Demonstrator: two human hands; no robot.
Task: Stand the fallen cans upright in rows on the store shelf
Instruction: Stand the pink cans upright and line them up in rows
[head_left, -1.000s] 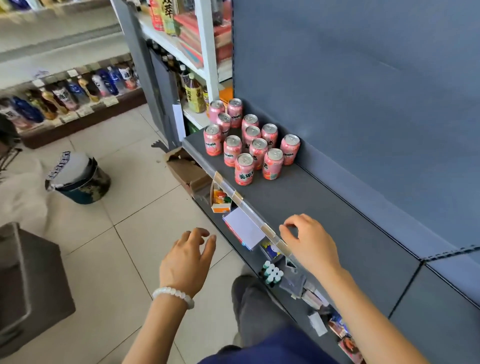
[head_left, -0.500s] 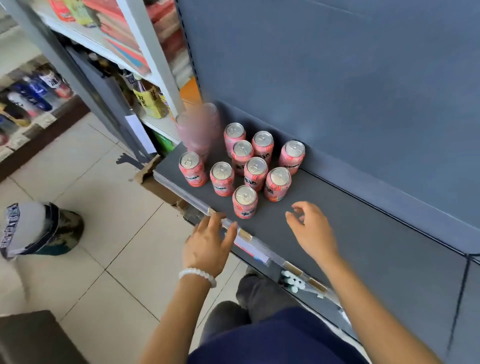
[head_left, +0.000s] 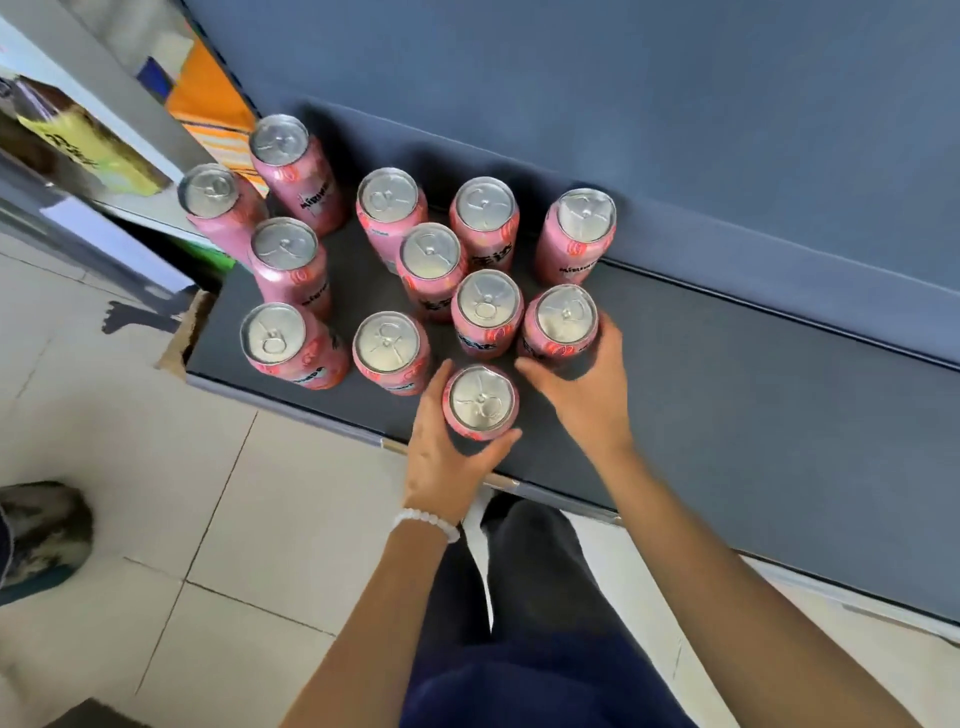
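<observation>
Several pink cans with silver tops stand upright in a loose cluster on the dark grey shelf (head_left: 727, 426). My left hand (head_left: 447, 452) curls around the front can (head_left: 480, 400), the one nearest the shelf's front edge. My right hand (head_left: 582, 395) grips the lower side of the can just behind and to the right (head_left: 563, 317). Other cans stand behind, such as one at the front left (head_left: 272, 335) and one by the back wall (head_left: 584, 215). I see no can lying on its side.
A blue-grey back panel (head_left: 675, 104) rises behind the shelf. To the left a grey upright (head_left: 119, 88) and a neighbouring shelf with packaged goods stand close to the leftmost cans. A cardboard box (head_left: 182, 338) sits below the shelf's left end. A bin (head_left: 41, 535) stands on the tiled floor.
The view has moved in close over the cans. Both hands have moved forward from the shelf's front edge onto the two front cans and closed round them.
</observation>
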